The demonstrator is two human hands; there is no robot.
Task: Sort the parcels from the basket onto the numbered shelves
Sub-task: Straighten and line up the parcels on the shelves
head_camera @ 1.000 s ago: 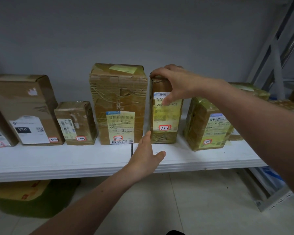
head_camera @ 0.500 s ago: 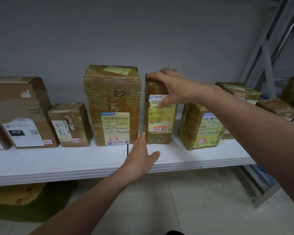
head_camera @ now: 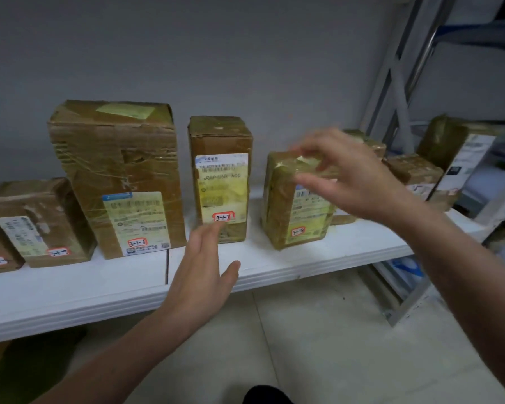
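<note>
Two open, empty grips: left [head_camera: 201,272], right [head_camera: 353,176]

Parcel storeroom, labelled parcels [head_camera: 219,182], white shelf [head_camera: 70,298], metal racking [head_camera: 397,91]

The parcel marked 3-1-6 [head_camera: 114,170], standing back from the front edge of the shelf [head_camera: 70,293], is showing brown cardboard, creased and scuffed rough, under wrinkled clear tape. The parcel marked 3-1-7 [head_camera: 220,138] is showing matt cardboard on top, with glossy yellowish tape lying over its paper label [head_camera: 222,188]. The parcel marked 3-1-8 [head_camera: 286,205] is gleaming all over in yellowish tape. The shelf is looking white and smooth, with a faint sheen along its front edge. The rack upright [head_camera: 397,83] by its right end is looking like grey painted metal.
</note>
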